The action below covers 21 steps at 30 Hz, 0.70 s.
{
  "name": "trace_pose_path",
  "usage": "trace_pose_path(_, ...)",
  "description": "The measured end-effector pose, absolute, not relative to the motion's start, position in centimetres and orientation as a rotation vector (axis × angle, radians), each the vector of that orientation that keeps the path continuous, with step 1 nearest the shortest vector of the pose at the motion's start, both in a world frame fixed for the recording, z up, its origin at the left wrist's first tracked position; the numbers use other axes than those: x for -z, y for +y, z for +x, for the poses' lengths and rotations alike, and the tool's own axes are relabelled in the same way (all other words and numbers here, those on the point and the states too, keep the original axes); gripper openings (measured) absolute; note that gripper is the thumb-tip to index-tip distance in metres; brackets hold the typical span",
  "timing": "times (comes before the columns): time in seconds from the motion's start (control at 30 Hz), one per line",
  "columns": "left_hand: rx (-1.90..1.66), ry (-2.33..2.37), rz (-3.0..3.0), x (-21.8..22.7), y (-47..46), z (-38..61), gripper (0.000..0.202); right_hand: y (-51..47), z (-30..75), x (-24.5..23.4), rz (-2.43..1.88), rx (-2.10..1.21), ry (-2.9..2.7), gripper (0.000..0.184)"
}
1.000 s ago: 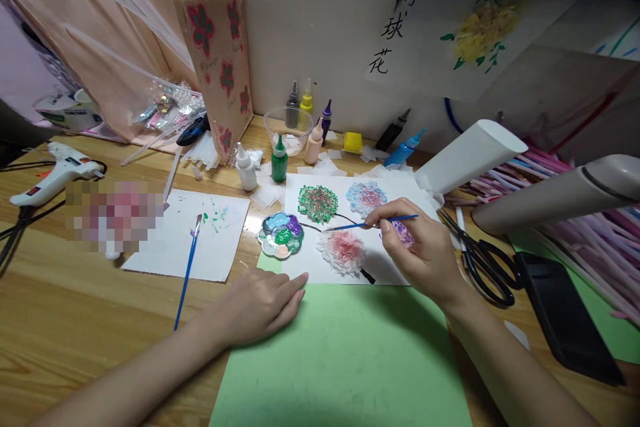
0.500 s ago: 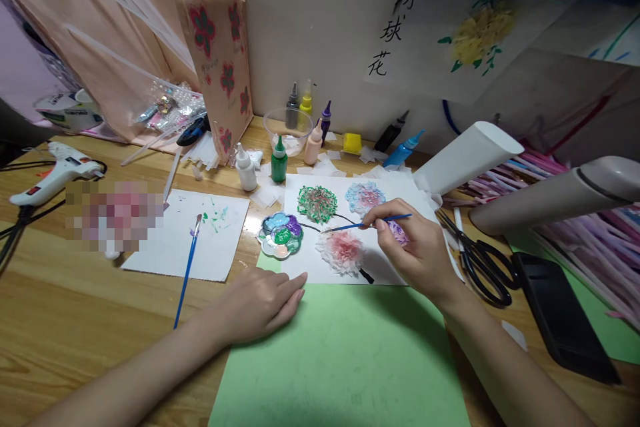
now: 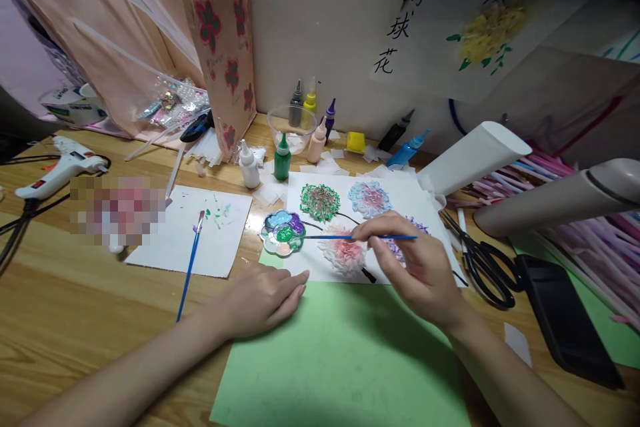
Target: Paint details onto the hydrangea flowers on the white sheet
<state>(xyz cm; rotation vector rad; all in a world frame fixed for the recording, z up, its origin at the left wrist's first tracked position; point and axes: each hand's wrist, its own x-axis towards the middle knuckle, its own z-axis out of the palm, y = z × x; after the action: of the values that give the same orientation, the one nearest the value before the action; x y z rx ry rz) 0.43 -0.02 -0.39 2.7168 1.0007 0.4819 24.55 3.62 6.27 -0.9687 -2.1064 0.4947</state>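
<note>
My right hand [image 3: 415,267] pinches a thin blue paintbrush [image 3: 385,237] held level, its tip pointing left at the edge of the flower-shaped paint palette [image 3: 273,243]. Several colours, with green at the centre, fill the palette's wells. Under the brush lies a white sheet [image 3: 300,270] bearing a pink and white ruffled flower [image 3: 344,250], a green one [image 3: 320,201], a blue and pink one [image 3: 370,197] and a purple one partly behind my hand. Dark stems are painted beside them. My left hand [image 3: 267,300] rests with fingers stretched out at the green paper's [image 3: 340,360] upper left.
Another paintbrush [image 3: 190,267] lies across a paint-dabbed white card [image 3: 225,227]. Behind are paint bottles [image 3: 283,159] and a clear cup [image 3: 291,121]. A glue gun [image 3: 60,167] is at left; black scissors [image 3: 487,263] and a black tray [image 3: 565,320] are at right.
My right hand has moved the brush left and slightly down, from above the pink flower to the palette's edge. My left hand stays in place; the view has shifted slightly.
</note>
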Motion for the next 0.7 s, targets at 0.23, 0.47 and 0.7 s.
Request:
trace_pose_path(0.23,-0.470,1.014,2.663,0.2,0.0,0.5,0.034,3.1,23.2,-5.4,-0.882,-0.600,-2.212,0.018)
trace_pose_path(0.47,-0.476,1.009,2.656,0.5,0.0,0.3,0.034,3.1,23.5,-5.6,-0.848,-0.583,-2.190,0.019)
trace_pose_path(0.7,-0.490,1.010,2.653,0.6,0.0,0.4,0.035,3.3,23.9,-5.6,-0.905,-0.637,-2.113,0.021)
